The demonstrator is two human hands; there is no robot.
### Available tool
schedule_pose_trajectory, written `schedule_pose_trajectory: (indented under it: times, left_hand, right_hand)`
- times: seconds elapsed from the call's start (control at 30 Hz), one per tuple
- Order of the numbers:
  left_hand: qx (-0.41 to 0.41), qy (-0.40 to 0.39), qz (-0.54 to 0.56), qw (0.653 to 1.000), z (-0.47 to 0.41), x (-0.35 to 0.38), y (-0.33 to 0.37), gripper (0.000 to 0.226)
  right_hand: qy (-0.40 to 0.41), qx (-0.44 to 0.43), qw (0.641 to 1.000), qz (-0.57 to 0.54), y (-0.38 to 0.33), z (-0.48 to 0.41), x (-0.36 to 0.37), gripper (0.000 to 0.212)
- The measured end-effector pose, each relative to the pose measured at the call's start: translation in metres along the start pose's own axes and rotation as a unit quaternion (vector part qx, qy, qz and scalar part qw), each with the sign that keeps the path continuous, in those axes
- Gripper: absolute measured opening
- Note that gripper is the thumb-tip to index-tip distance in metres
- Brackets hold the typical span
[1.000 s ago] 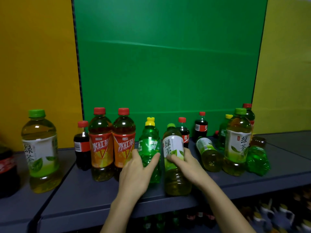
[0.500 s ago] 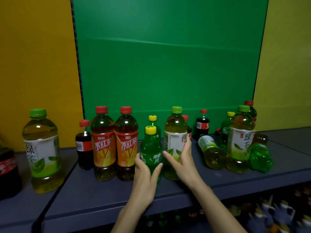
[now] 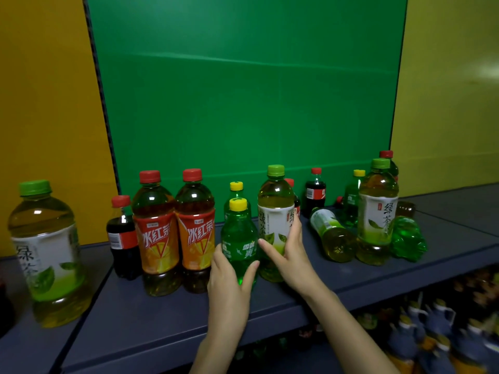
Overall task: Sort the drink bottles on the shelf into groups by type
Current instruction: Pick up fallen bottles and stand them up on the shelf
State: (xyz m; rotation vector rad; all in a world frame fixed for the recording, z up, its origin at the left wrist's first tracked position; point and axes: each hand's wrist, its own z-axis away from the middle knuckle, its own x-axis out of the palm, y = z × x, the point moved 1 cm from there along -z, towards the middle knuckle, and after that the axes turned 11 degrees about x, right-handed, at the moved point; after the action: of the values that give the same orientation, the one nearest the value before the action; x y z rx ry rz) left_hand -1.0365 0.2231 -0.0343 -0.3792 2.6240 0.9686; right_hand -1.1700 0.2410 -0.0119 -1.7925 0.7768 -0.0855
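Head view: a dark shelf (image 3: pixel 162 319) runs in front of green and yellow panels and is crowded with mixed drink bottles. At centre the left hand (image 3: pixel 229 284) wraps its grip round the lower body of a green soda (image 3: pixel 239 236) with a yellow cap. Just beside it, the right hand (image 3: pixel 290 256) holds a pale tea (image 3: pixel 274 209) with a green cap, thumb across the front of the label and fingers round the far side. Both bottles are upright and close together. The hands hide their bases, so I cannot tell whether they rest on the shelf. To the left stand two red-capped iced teas (image 3: pixel 156 233), touching each other, with a small cola (image 3: pixel 121 236) beside them and a big tea (image 3: pixel 46 252) well apart at far left. A rear soda (image 3: pixel 236 190) stands right behind the held one. To the right a fallen tea (image 3: pixel 332 236) lies on its side near an upright tea (image 3: pixel 376 211), and a fallen soda (image 3: pixel 407 238) lies against that one. The step looks like parting the two held bottles toward their own kinds. It would go best with the soda set back by the rear soda. The tea should be lifted clear as it goes right, not slid, since the fallen tea lies in its path and could roll.
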Motion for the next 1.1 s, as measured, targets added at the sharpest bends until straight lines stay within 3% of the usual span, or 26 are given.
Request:
schedule_pose_trajectory:
  times: [0.23,0.43,0.53,0.63,0.83,1.0,1.1]
  left_hand:
    - [0.026,0.028,-0.019,0.999,0.006,-0.004,0.0,0.072]
    - [0.173,0.138,-0.111,0.969,0.021,-0.007,0.02,0.031]
    - [0.22,0.093,-0.086,0.967,0.017,0.006,0.037,0.019]
    - [0.236,0.016,-0.05,0.97,0.012,0.025,0.061,0.016]
    - [0.223,-0.042,-0.041,0.973,-0.004,0.08,0.098,0.006]
    - [0.124,-0.073,-0.057,0.988,-0.03,0.127,0.114,0.019]
    - [0.044,-0.118,-0.135,0.983,-0.053,0.154,0.113,0.035]
  right_hand:
    - [-0.001,0.011,0.999,0.04,-0.002,0.013,-0.01,0.081]
    - [0.066,0.012,0.983,0.168,-0.002,0.035,-0.052,0.037]
    - [0.098,0.003,0.978,0.183,-0.002,0.044,-0.083,0.018]
    - [0.134,0.013,0.973,0.189,0.001,0.049,-0.122,0.012]
    - [0.185,0.073,0.954,0.222,0.023,0.041,-0.205,0.017]
    - [0.203,0.159,0.936,0.241,0.052,0.009,-0.26,0.009]
    - [0.153,0.235,0.921,0.272,0.069,-0.016,-0.28,0.041]
